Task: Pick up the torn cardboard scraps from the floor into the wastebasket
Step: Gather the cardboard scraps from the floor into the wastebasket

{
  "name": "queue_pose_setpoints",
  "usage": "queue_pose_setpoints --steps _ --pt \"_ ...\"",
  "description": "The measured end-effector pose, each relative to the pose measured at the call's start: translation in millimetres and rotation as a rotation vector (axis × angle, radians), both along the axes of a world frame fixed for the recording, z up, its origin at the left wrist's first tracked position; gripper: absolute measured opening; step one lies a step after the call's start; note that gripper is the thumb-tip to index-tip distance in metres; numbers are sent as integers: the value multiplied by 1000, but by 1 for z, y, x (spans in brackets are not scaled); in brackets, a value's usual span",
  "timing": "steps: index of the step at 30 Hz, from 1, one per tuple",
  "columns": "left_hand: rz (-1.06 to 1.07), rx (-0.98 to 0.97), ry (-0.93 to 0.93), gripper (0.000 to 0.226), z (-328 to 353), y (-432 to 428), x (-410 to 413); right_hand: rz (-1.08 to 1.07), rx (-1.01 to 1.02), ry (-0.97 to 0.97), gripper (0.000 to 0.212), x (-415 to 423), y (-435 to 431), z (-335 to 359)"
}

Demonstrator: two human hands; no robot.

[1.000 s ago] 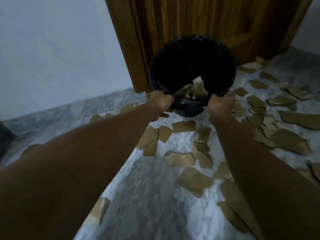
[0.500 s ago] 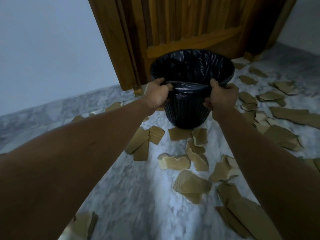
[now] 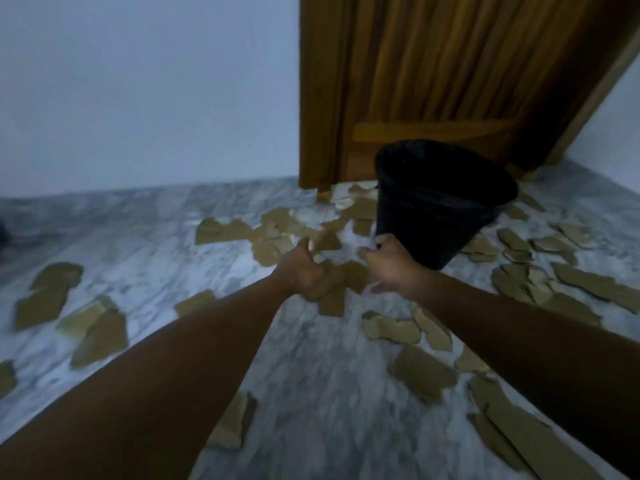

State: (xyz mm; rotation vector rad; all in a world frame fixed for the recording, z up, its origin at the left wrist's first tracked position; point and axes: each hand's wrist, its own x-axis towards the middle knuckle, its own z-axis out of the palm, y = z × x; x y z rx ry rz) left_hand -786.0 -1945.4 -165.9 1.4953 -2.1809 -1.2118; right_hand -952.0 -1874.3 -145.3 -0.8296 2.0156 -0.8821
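A: Now, the head camera is our one view. Both arms reach out low over the marble floor point(image 3: 311, 393), and cardboard scraps point(image 3: 394, 329) lie everywhere: left, right and under the hands. I can't see any inside the wastebasket point(image 3: 440, 209); its mouth is just dark from here.

B: Where does the basket stand?

A: By the wooden door point(image 3: 433, 81), just beyond the right hand point(image 3: 389, 265), and it looks tilted rather than square on its base. That's my first worry. The hand is right beside its lower wall, touching or not I can't tell, and a knock there could tip it and spill whatever it holds.

B: And the fingers?

A: On the left hand point(image 3: 301, 268) the thumb is up and the fingers point(image 3: 318, 270) curl down over a brown scrap, but blur hides whether they pinch it. The right ones are curled too, beside a pale patch. I can't say if they hold anything.

B: So a weak grab is the risk?

A: I'd judge so. Flat pieces on smooth stone give little edge to catch, so they may slide away or slip out on the lift. The scraps also overlap, so a handful could shed pieces short of the rim.
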Motion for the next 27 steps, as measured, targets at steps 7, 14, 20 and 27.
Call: queue_pose_setpoints --steps 7,14,20,27 --pt "255 86 -415 73 -70 51 207 520 145 223 35 144 -29 -31" --pt "252 173 -618 73 -127 84 266 829 315 429 98 274 46 -138" --pt "271 81 -558 76 -142 75 251 754 342 615 94 289 62 -155" --pt "492 156 -536 28 -138 55 220 611 465 556 89 286 48 -153"
